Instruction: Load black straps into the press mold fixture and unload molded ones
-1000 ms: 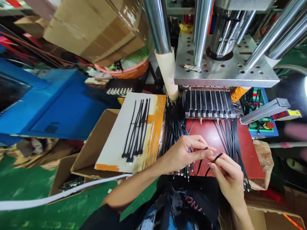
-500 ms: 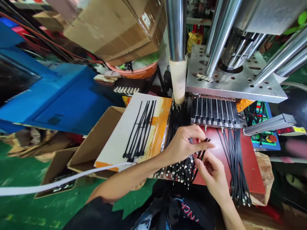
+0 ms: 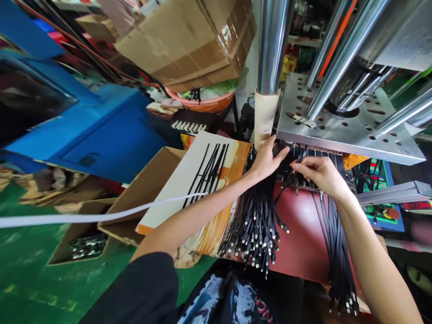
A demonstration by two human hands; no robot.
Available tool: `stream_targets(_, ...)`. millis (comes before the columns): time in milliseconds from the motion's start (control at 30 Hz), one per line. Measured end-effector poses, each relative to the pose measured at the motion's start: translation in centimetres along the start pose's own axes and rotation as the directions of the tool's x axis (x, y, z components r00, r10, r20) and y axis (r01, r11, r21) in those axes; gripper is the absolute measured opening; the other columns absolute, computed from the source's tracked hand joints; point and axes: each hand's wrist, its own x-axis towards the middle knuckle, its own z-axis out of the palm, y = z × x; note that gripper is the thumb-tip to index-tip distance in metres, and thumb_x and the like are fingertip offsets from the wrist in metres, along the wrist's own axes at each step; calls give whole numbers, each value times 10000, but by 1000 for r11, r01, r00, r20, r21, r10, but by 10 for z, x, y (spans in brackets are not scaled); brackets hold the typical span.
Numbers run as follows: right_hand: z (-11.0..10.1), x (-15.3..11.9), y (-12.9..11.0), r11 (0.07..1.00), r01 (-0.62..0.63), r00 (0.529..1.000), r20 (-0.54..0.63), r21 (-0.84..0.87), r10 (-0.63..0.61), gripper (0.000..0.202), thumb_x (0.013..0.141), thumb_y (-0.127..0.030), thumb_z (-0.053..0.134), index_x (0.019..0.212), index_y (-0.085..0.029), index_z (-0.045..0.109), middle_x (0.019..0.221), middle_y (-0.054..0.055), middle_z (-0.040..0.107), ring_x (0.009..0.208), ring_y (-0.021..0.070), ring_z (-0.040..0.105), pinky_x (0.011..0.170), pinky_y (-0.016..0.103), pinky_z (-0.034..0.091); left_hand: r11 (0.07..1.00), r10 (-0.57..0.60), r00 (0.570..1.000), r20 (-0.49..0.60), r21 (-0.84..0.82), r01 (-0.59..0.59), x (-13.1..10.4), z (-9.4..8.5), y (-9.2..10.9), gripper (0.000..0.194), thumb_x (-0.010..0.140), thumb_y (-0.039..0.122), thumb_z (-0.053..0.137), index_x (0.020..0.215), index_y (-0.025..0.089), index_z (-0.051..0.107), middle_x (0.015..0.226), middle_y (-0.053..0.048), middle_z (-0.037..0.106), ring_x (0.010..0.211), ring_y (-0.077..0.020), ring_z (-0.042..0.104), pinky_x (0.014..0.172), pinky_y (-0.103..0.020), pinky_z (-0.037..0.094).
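Observation:
My right hand (image 3: 319,174) is at the front of the metal fixture (image 3: 340,168) under the press plate, thumb and fingers pinched on a black cable (image 3: 302,155). To its left, my left hand (image 3: 269,159) reaches beside the white-sleeved post, thumb and forefinger spread apart. Its fingertips are close to dark cable ends near the fixture, and I see nothing gripped in it. Below it hangs a thick bundle of black cables (image 3: 258,220) with metal-tipped plugs. More black cables (image 3: 337,252) hang from the fixture's right side over the red surface.
The steel press plate (image 3: 351,128) overhangs the fixture. A white board (image 3: 182,180) carries several black cables at left. Cardboard boxes (image 3: 148,189) stand beyond it, beside a blue machine (image 3: 111,130). A control panel (image 3: 381,198) with buttons sits at right.
Both hands have moved away from me, from over the red surface to the fixture. They have separated from the cables held between them. The view has shifted slightly.

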Motion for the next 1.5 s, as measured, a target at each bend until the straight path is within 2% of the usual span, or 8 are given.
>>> stream_targets(100,5,28,13,999,20,1000,21,-25,-19,553,927,-684,646,691,-184,643,585,-48,498,512,93,440,507,250,310,963,251,957,147,64,-262,-27,-26,3,460,1030,274,590,1464,130,542,1526,-197,583,1438,-264,568,1237,-455,457)
stream_targets(200,10,36,18,999,-26,1000,12,-42,26,529,929,-673,646,715,-189,641,564,-44,541,437,88,467,454,235,318,829,490,752,441,32,-558,-40,-50,3,373,1011,232,600,1375,165,644,1526,-173,606,1507,-273,505,1257,-493,447)
stream_targets(333,14,36,18,995,-96,990,-108,-29,93,437,920,-602,680,768,-192,668,523,-38,562,374,91,454,387,224,308,762,501,638,584,52,-646,-35,-56,4,307,1004,195,595,1287,156,709,1462,-175,667,1490,-298,529,1216,-532,480)
stream_targets(600,17,39,28,989,-63,986,-145,136,83,417,848,-519,768,1026,-148,706,743,-6,623,477,86,505,392,219,421,690,417,682,600,279,-668,-51,-41,17,448,1031,327,616,1434,131,618,1540,-231,580,1500,-390,478,1183,-608,435)
stream_targets(767,25,17,18,960,-87,924,-382,-267,-23,292,959,-362,643,1127,-143,738,894,78,695,623,165,617,607,327,547,714,298,772,561,406,-571,-69,-33,29,467,1040,270,581,1495,165,567,1608,-226,509,1570,-377,383,1215,-597,379)
stream_targets(900,31,-24,5,757,39,972,-150,-653,-179,441,987,-155,453,1306,-188,755,1092,142,647,934,255,653,842,401,553,754,212,794,570,421,-504,-74,-29,41,589,1044,464,563,1537,144,523,1676,-245,410,1614,-393,295,1272,-630,265)
stream_targets(1100,33,5,9,542,-89,982,-166,-836,-95,564,994,-128,398,1502,-208,631,1102,178,673,932,292,660,795,399,519,745,148,840,523,499,-442,-31,-21,43,631,1076,429,461,1555,19,484,1657,-245,442,1570,-390,364,1311,-610,182)
stream_targets(1500,16,74,16,615,-160,965,-252,-773,-66,438,963,-106,403,1285,-93,699,1142,225,759,1079,352,682,925,473,513,803,136,879,458,469,-368,49,8,7,394,1087,255,399,1172,68,734,1276,-232,738,1311,-360,645,1197,-542,410)
